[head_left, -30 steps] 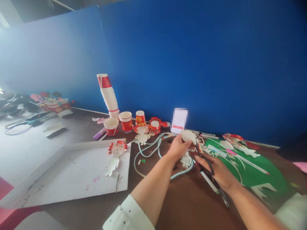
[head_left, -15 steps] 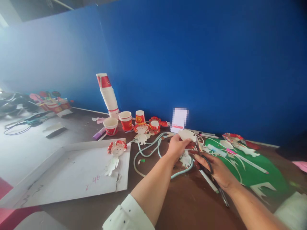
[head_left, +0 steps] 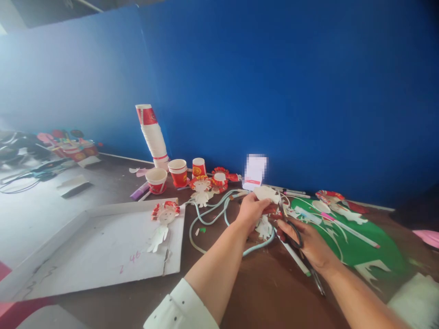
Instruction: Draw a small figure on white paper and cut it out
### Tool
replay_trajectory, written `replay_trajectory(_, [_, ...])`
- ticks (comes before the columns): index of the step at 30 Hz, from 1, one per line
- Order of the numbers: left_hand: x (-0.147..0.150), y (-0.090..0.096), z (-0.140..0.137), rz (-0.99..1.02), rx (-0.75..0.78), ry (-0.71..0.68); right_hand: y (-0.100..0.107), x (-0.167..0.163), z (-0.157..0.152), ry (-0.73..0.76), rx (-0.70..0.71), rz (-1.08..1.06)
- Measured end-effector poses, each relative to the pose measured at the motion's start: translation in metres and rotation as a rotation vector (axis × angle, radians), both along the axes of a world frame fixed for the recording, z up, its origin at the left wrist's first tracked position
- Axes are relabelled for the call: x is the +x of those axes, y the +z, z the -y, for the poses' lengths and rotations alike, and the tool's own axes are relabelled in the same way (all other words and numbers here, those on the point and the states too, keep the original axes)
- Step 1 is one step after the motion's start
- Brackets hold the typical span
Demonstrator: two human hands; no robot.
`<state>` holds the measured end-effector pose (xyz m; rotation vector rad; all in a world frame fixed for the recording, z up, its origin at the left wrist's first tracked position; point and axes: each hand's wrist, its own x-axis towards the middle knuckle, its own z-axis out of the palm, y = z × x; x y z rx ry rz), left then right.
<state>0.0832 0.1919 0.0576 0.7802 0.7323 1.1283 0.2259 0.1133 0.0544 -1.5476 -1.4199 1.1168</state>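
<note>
My left hand (head_left: 253, 211) pinches a white paper cut-out (head_left: 266, 193) between thumb and fingers, with red paper showing beneath it. Closed around the black handles of a pair of scissors (head_left: 297, 234) is my right hand (head_left: 313, 246); the blades reach up to the paper's right edge. How far the blades are apart I cannot tell. A slim dark, shiny-tipped object (head_left: 319, 284) sticks out below my right hand, its upper part hidden. Between the hands lies a white paper figure (head_left: 264, 227), and a green-tipped white marker (head_left: 295, 258) rests below it.
A pale blue cable (head_left: 197, 244) loops across the dark table. To the left, a shallow white box lid (head_left: 103, 246) carries a paper figure with red fringe (head_left: 165, 214). Behind stand paper cups (head_left: 177, 171) and a tilted cup stack (head_left: 152, 137). A green sheet (head_left: 373, 244) with markers and scraps lies right.
The whole view has shifted slightly, so things sit a little further left. Both hands keep nearly the same hold on the paper cut-out and scissors.
</note>
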Motion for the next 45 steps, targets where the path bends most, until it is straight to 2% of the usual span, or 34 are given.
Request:
replay_trajectory(8, [-0.003, 0.006, 0.002, -0.039, -0.007, -0.032, -0.001, 0.003, -0.001, 0.042, -0.028, 0.003])
replay_trajectory(15, [-0.002, -0.003, -0.002, -0.037, 0.067, -0.07, 0.001, 0.002, 0.0, 0.041, -0.032, 0.024])
replay_trajectory(21, [0.0, -0.006, -0.005, -0.119, 0.069, 0.011, 0.004, 0.001, 0.0, 0.045, -0.035, 0.028])
replay_trajectory(24, [0.001, -0.008, -0.008, -0.078, 0.082, 0.03, 0.003, 0.0, 0.0, 0.032, -0.035, 0.023])
replay_trajectory(34, [-0.001, -0.013, -0.009, -0.031, 0.097, 0.009, 0.003, -0.001, 0.0, 0.015, -0.057, 0.017])
replay_trajectory(45, [0.0, -0.02, -0.013, -0.146, 0.164, 0.04, 0.003, 0.0, 0.0, 0.021, -0.021, 0.02])
